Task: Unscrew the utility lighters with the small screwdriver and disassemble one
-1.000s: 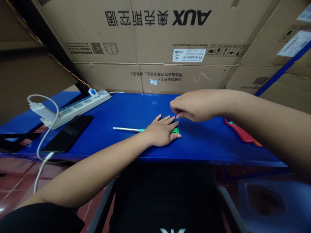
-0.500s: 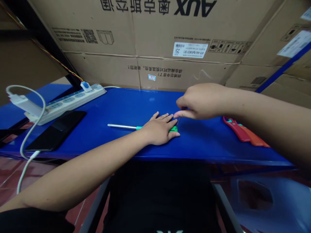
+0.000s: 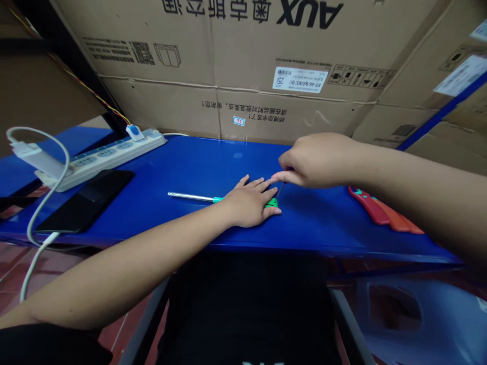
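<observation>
My left hand [image 3: 251, 204] lies flat with spread fingers on a green-handled tool [image 3: 271, 203], pressing it against the blue table [image 3: 304, 223]. The tool's slim metal rod [image 3: 190, 196] points left from a teal collar, and most of the green part is hidden under my palm. Just above and to the right, my right hand [image 3: 304, 161] is closed, thumb against bent fingers. Between its fingertips and the green end runs a thin dark strip or wire [image 3: 280, 189], too fine to name. Both hands' fingertips nearly meet.
To the right lie several red and orange handled things [image 3: 375, 208], partly behind my right forearm. A black phone [image 3: 87, 200] and a white power strip [image 3: 114, 152] with a looping white cable stand at left. A large cardboard box [image 3: 243, 111] walls off the back.
The view has shifted slightly. A little more of the thin strip shows between my right fingertips and the green end. My left hand stays flat in place.
</observation>
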{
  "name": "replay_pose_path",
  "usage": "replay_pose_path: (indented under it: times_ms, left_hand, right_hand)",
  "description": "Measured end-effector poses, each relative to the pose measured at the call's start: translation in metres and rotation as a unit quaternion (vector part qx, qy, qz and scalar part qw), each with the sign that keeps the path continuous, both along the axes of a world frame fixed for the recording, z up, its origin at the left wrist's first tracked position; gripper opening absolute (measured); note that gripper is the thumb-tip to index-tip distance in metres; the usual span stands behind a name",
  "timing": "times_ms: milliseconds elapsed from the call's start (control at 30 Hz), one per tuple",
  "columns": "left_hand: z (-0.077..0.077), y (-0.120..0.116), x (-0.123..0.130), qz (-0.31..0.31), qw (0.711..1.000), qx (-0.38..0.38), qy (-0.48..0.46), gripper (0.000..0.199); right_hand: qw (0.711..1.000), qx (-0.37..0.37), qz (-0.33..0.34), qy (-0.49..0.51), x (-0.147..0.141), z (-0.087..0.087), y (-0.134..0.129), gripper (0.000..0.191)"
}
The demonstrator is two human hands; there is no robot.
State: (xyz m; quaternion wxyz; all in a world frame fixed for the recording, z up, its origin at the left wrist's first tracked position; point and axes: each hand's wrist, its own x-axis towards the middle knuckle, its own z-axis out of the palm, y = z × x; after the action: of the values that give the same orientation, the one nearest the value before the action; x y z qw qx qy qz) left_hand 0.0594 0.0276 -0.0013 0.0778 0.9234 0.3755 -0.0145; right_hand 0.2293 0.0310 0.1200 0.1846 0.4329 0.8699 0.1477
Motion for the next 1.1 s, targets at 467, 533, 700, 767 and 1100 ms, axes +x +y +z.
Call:
replay_pose_path:
  times_ms: [467, 533, 700, 767, 1100]
  left_hand:
    - [0.003, -0.001, 0.002, 0.006, 1.000, -0.015, 0.013, 0.075]
    - [0.004, -0.001, 0.002, 0.007, 1.000, -0.017, 0.018, 0.075]
    - [0.007, -0.002, 0.002, 0.007, 1.000, -0.017, 0.019, 0.074]
    - [0.007, -0.003, 0.002, 0.005, 1.000, -0.015, 0.017, 0.074]
    - [0.005, -0.002, 0.002, 0.009, 1.000, -0.019, 0.014, 0.075]
  right_hand:
    - [0.998, -0.022, -0.029, -0.050, -0.002, 0.004, -0.005, 0.048]
    - [0.997, -0.063, -0.029, -0.018, -0.001, 0.005, -0.006, 0.044]
    - [0.997, -0.055, -0.023, -0.038, -0.005, 0.008, -0.004, 0.029]
    - [0.995, -0.030, -0.035, -0.086, -0.008, 0.008, -0.003, 0.043]
    - [0.993, -0.115, -0.001, -0.018, -0.004, 0.007, -0.002, 0.035]
